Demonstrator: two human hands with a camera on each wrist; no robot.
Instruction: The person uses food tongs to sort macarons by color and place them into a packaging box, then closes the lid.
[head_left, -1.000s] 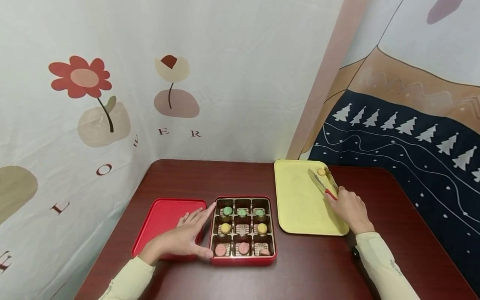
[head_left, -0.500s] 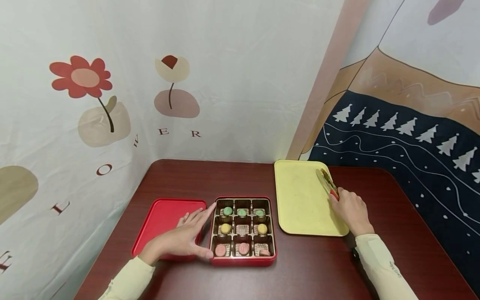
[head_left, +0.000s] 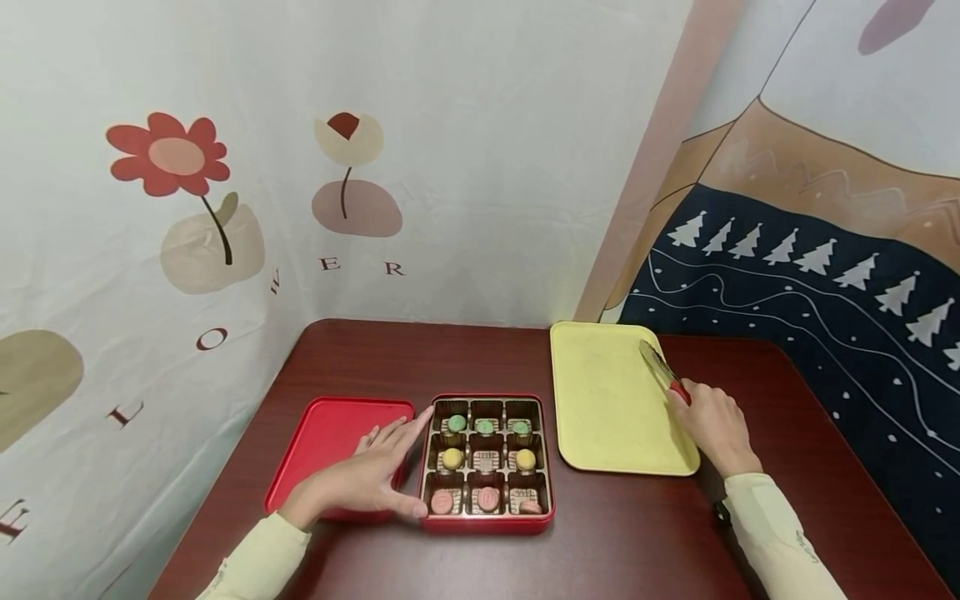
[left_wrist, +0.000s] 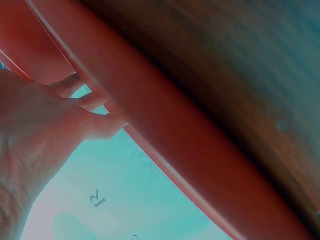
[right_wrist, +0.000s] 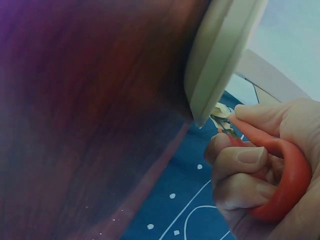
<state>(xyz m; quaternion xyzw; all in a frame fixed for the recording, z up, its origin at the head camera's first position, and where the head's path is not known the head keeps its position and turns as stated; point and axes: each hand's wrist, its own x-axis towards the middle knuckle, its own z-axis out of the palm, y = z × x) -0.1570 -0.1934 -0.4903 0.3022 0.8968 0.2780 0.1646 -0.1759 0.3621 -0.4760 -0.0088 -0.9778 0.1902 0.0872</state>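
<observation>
My left hand (head_left: pixel 358 482) spreads along the left side of a red box (head_left: pixel 487 526), thumb at its near corner and index finger at its far corner. In the box's gold divided insert, green sweets (head_left: pixel 485 427) fill the back row, two yellow sweets (head_left: pixel 452 458) flank a bare middle compartment, and pink sweets (head_left: pixel 488 499) sit in front. My right hand (head_left: pixel 718 427) grips red-handled tongs (head_left: pixel 659 362) over the right part of a yellow tray (head_left: pixel 607 408). The tongs' arms look close together. Whatever is between their tips is hidden. The right wrist view shows fingers curled round the tongs' red handle (right_wrist: pixel 295 175).
A red lid (head_left: pixel 341 429) lies left of the box, partly under my left hand. All stand on a dark brown table (head_left: pixel 600 533). Behind it hang a white cloth with flowers (head_left: pixel 487 167) and a navy cloth with trees (head_left: pixel 787 292).
The tongs' arms have closed around where a small yellow sweet lay on the tray, and it is out of sight now. My right hand has shifted slightly right. My left hand stays put.
</observation>
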